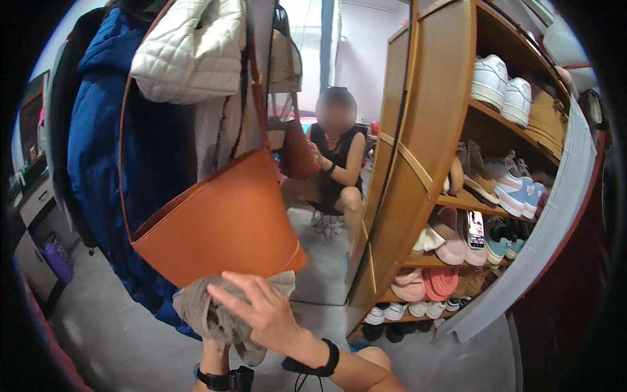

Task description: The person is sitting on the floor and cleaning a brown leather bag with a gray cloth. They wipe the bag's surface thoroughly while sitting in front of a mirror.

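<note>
An orange-brown leather bucket bag (220, 220) hangs by its long thin strap, tilted, with its open top toward the upper left. Just under its base is a crumpled grey-brown cloth (196, 304). My right hand (269, 313) lies over the cloth with two fingers stretched across it; the thumb is hidden, and the hand seems to grip the fabric. My left hand (214, 350) comes up from below and is covered by the cloth except near the wrist, so its fingers cannot be seen. Both wrists wear black bands.
A blue padded coat (117, 161) and a white quilted bag (193, 54) hang at left. Ahead, a tall mirror (321, 274) reflects a seated person and the bag. A wooden shoe rack (431, 112) at right holds several shoes, a lit phone (475, 229) and a white curtain (553, 225).
</note>
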A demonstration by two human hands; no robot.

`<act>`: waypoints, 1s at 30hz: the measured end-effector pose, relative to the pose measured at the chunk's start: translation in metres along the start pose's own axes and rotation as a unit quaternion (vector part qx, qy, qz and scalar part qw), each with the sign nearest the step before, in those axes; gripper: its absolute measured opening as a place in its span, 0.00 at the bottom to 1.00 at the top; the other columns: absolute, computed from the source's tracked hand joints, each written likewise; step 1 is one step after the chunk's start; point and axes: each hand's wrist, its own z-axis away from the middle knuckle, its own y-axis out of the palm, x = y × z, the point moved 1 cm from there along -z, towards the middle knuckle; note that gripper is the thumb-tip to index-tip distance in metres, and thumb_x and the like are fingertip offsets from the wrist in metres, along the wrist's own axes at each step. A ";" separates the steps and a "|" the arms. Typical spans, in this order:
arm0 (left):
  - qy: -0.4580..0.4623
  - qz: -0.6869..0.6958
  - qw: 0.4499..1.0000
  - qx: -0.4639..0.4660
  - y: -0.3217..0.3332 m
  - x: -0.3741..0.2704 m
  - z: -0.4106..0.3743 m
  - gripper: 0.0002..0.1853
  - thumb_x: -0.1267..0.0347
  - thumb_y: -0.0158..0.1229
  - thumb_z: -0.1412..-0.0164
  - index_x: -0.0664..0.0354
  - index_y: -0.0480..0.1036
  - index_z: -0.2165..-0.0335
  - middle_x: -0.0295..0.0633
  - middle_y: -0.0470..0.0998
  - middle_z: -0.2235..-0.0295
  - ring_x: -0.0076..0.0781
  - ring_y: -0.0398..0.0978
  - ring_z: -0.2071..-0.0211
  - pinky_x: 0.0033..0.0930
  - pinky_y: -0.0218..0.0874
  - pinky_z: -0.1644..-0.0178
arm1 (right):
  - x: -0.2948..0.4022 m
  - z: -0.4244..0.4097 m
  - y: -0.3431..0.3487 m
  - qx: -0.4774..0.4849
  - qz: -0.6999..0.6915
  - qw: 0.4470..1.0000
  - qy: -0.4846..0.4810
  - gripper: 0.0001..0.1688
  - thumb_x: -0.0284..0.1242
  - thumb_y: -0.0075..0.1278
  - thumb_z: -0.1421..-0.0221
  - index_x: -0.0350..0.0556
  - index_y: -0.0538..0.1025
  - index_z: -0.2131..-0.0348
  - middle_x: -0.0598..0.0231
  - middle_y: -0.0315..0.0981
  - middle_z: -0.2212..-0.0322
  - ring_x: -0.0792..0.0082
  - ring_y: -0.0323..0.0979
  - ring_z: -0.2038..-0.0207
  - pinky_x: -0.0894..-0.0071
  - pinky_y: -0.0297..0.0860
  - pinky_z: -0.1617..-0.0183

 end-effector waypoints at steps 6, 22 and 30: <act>-0.105 0.127 0.982 -0.090 0.030 -0.076 -0.014 0.45 0.62 0.66 0.52 0.62 0.54 0.39 0.43 0.64 0.44 0.38 0.63 0.44 0.39 0.52 0.38 | -0.058 -0.006 -0.031 -0.127 0.076 0.985 0.091 0.44 0.16 0.59 0.65 0.51 0.70 0.44 0.58 0.68 0.49 0.51 0.67 0.48 0.58 0.68 0.46; -0.102 0.116 0.983 -0.096 0.041 -0.060 -0.014 0.45 0.55 0.64 0.47 0.62 0.53 0.38 0.44 0.62 0.43 0.40 0.61 0.42 0.40 0.50 0.37 | -0.074 0.086 0.072 -0.146 -0.636 0.407 0.639 0.40 0.59 0.35 0.39 0.54 0.64 0.40 0.62 0.64 0.41 0.56 0.63 0.42 0.47 0.62 0.40; -0.074 -0.012 0.993 -0.091 0.034 -0.063 -0.010 0.44 0.51 0.63 0.47 0.65 0.57 0.41 0.45 0.66 0.46 0.39 0.64 0.45 0.39 0.52 0.39 | -0.051 0.109 0.099 0.015 -0.635 0.411 0.654 0.42 0.61 0.38 0.40 0.53 0.65 0.40 0.62 0.65 0.42 0.59 0.64 0.43 0.51 0.63 0.41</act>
